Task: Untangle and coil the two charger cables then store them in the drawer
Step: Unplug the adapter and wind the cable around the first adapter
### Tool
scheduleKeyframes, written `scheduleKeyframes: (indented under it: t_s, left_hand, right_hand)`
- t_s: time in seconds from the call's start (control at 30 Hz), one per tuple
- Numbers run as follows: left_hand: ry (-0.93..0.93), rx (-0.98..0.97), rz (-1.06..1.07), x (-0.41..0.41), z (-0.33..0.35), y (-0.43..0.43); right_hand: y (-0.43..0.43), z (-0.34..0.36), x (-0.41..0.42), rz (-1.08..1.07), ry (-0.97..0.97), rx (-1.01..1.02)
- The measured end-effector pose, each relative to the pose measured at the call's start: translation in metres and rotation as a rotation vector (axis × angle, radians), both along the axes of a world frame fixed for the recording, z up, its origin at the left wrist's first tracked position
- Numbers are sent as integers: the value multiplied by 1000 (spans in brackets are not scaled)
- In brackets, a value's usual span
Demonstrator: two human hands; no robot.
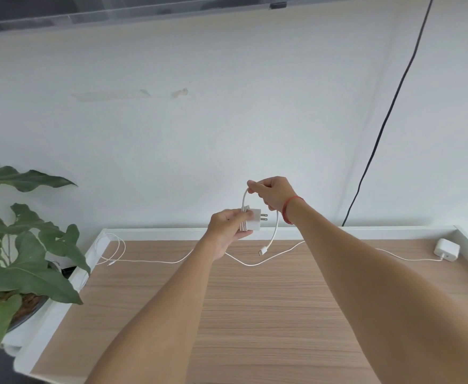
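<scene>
Above the pale wood-grain desktop (255, 314), the left hand (227, 231) grips a square white plug adapter (256, 221) with most of its thin white cable (275, 231) wound round it. The right hand (275, 194) pinches the last loose loop. Beyond, the second white charger cable (249, 264) lies separate but uncoiled on the desktop. No drawer shows.

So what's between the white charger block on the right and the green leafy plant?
In the head view, one thin white cable trails across the wooden desk, looping near the green plant.
</scene>
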State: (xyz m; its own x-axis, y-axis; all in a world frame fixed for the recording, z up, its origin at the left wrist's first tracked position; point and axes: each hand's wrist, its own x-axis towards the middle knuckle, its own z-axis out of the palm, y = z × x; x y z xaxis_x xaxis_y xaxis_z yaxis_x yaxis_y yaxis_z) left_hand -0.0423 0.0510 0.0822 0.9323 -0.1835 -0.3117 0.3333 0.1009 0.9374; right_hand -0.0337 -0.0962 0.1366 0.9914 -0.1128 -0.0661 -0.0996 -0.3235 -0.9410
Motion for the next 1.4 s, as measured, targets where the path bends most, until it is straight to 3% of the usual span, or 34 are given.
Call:
scheduleKeyframes:
  t_s: [0.17, 0.37, 0.63, 0.8, 1.0, 1.17, 1.3, 1.4]
  left_hand:
    - [1, -160, -53, -1, 18, -2]
    - [8, -228, -91, 0, 26, -1]
    - [-4, -261, -80, 2, 38, -18]
    - [20, -102, -2, 10, 29, -21]
    - [85, -145, 169, 7, 12, -22]
    - [12, -20, 277, 3, -2, -20]
    - [-21, 63, 295, 1, -9, -17]
    - [-22, 74, 298, -3, -12, -15]
  right_hand:
    - [-9, -12, -2, -134, 41, -2]
    - [-18, -26, 0, -100, 286, 387]
    - [-20, -37, -4, -145, 267, 515]
    - [-7, -39, -9, -96, 329, 337]
    - [9, -51, -17, 165, 336, -167]
    - [8, -37, -23, 351, 428, -282]
    - [5, -16, -21, 442, 461, -516]
    - [2, 0, -21, 474, 457, -519]
